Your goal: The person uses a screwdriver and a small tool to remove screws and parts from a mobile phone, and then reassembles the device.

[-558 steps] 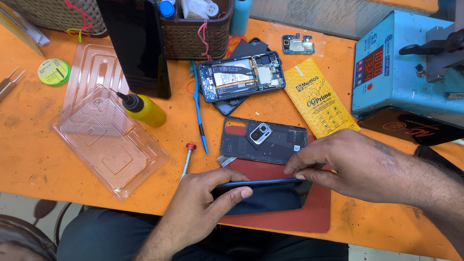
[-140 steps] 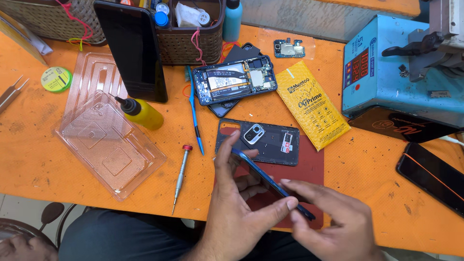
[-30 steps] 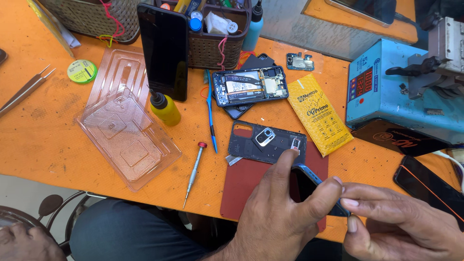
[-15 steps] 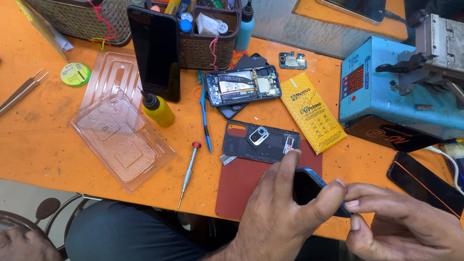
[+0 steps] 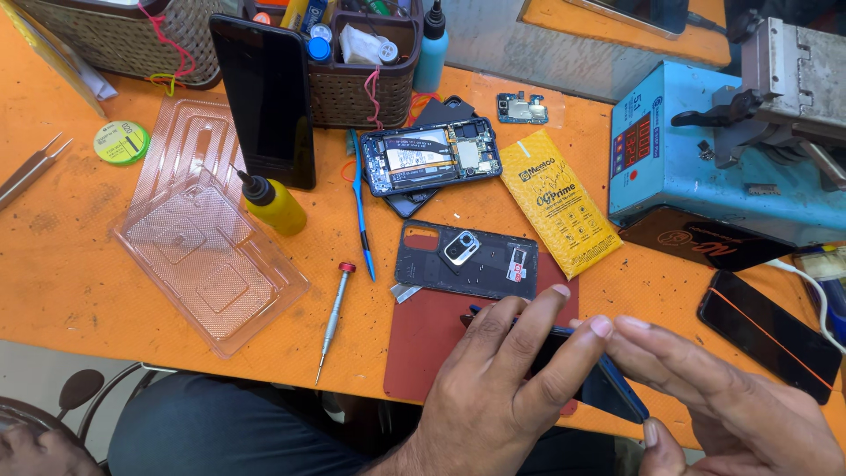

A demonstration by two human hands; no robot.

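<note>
- The left hand [image 5: 493, 388] is curled around a dark phone [image 5: 608, 392], thumb and fingers clamped on its edges, holding it tilted just above the red mat [image 5: 432, 339].
- The right hand [image 5: 723, 405] is held flat with fingers stretched out, their tips at the phone's upper edge; whether it grips anything I cannot tell.
- The phone sits between both hands, at the near edge of the orange table [image 5: 70, 273], over the mat's right part.
- Just beyond the hands, a dark back cover [image 5: 493, 264] with a camera ring lies on the mat's far edge.
- Left of the mat lies a screwdriver [image 5: 333, 317] with a red cap, and further left a clear tray [image 5: 198, 251].
- A blue pry tool [image 5: 359, 211] lies between the cover and a yellow bottle [image 5: 275, 203].
- Right of the cover is a yellow packet [image 5: 555, 203]; a black screen [image 5: 767, 330] lies near the right edge.
- Further back, an opened phone [image 5: 432, 159] shows its board, lying on another dark device.
- A black phone [image 5: 264, 97] leans upright against a brown basket [image 5: 357, 84].
- A blue machine [image 5: 705, 150] stands at the far right.
- A small board [image 5: 522, 108] lies beyond the packet.
- Tweezers [image 5: 31, 167] and a green tape roll [image 5: 121, 141] lie at the far left.
</note>
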